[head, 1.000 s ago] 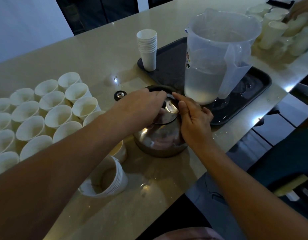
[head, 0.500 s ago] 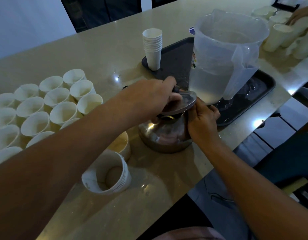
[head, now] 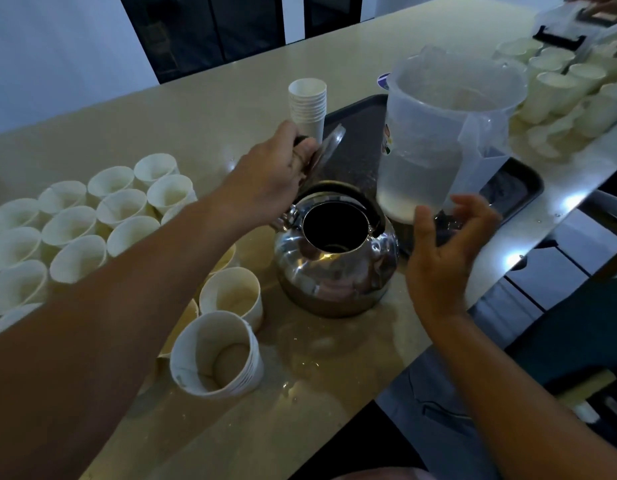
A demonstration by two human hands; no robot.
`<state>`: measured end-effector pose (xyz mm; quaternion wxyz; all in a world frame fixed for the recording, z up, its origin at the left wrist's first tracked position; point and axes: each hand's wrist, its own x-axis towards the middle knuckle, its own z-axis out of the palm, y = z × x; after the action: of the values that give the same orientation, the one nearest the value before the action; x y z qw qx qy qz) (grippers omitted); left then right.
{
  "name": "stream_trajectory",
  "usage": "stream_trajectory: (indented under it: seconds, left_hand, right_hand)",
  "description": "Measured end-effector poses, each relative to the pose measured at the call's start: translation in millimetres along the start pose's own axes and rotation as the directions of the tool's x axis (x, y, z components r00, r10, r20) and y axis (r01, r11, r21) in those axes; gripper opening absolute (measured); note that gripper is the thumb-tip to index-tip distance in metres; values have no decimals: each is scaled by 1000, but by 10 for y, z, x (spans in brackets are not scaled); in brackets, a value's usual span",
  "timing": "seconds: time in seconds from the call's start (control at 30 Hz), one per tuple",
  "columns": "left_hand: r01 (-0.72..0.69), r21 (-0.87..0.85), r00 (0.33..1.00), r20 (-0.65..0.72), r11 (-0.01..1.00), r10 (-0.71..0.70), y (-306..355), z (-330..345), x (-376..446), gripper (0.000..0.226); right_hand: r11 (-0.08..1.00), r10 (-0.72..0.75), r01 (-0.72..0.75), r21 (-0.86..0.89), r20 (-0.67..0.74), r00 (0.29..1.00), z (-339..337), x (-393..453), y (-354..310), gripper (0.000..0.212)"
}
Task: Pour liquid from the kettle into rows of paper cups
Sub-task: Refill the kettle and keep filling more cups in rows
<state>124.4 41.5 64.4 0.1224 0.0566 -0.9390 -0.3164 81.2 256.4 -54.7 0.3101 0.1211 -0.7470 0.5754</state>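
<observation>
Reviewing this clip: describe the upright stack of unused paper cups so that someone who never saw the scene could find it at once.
Start at the dark tray holding the clear plastic pitcher. At the tray's far left corner, just beyond the left hand holding the kettle lid, stands the stack of paper cups. Unlike the loose single cups spread over the table, these are nested into one upright column.

We are looking at a dim, bluish scene. Bright glare is bouncing off the worktop point(head: 574, 202) right of the kettle point(head: 335, 268), whose steel is glinting. Far cups point(head: 556, 88) are blurring, and edges are bowing.
</observation>
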Motion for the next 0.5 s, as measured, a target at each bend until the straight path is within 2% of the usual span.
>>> stream_trajectory:
  seconds: [0.1,0.17,0.27,0.37,0.5]
  left_hand:
    - [-60,-97,996,54,993,66,-14,159,23,15]
    - [-66,-150,991,105,986,83,-8,230,28,17]
    - [-35,-95,980,190,995,52,-19,266,37,20]
    - [-20,-56,977,212,998,31,-40,253,57,21]
    - [54,-37,986,161,998,-48,-92,210,113,26]
  right_hand:
    - [986,164,-158,49,-158,974,6,188,-20,37]
    - [976,214,-201,88,-179,960,4,337,-66,50]
    - [966,213,-195,169,-98,972,35,568,-68,64]
    - [932,274,-271,240,19,961,79,716,-35,61]
    - [929,282,-264,260,-32,959,131,735,1,55]
